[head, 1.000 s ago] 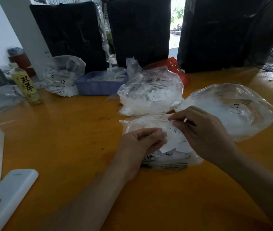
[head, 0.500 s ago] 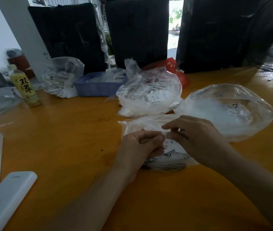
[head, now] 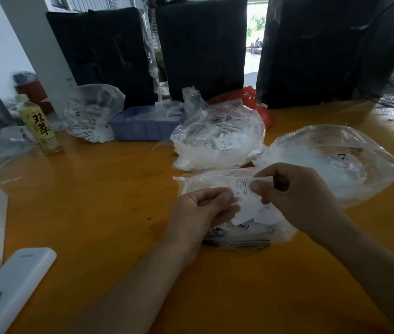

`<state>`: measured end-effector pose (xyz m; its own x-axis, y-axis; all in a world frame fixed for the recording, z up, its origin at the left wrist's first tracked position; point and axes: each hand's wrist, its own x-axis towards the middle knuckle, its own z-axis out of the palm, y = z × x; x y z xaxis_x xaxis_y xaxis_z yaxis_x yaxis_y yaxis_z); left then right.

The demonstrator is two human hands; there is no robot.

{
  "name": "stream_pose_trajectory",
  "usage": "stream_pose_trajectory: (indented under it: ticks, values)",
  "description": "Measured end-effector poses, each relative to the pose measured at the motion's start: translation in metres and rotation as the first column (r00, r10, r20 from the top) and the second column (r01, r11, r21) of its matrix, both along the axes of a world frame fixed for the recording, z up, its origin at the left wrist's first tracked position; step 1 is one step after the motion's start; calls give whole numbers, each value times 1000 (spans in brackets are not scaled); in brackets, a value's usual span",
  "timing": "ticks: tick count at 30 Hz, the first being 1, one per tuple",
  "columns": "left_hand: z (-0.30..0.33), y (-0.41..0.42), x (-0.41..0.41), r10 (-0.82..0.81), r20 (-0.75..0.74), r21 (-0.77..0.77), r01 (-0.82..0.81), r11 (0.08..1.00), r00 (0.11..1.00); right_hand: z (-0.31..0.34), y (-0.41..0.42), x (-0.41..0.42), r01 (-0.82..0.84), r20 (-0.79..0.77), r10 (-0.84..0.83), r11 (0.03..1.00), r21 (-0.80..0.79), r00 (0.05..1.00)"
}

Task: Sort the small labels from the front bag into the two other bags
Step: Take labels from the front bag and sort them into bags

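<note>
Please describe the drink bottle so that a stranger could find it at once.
Look at the far left part of the orange table. There stands a small bottle, left of the blue tray and a clear bag. Only it is yellow-green, with large dark characters on its label.

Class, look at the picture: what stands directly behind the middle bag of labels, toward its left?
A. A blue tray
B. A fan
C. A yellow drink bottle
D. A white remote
A: the blue tray sits just behind and left of the middle bag, its right end hidden behind the bag.
</note>
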<state>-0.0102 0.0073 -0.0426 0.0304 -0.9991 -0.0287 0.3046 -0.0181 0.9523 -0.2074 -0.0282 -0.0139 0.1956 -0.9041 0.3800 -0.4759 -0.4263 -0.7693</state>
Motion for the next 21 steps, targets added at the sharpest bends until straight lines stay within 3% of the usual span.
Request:
stream_pose_trajectory:
  ticks: [8, 21]
  values:
    - [-1, -5, 1, -24, -83, 19, 26, 999, 996, 3, 7, 3, 77, -35, -86, 976, -204, 996]
    - [-3, -4, 2, 18, -86, 22, -16, 1000, 996, -3, 4, 3, -1, -204, -38, 983, -186, 978]
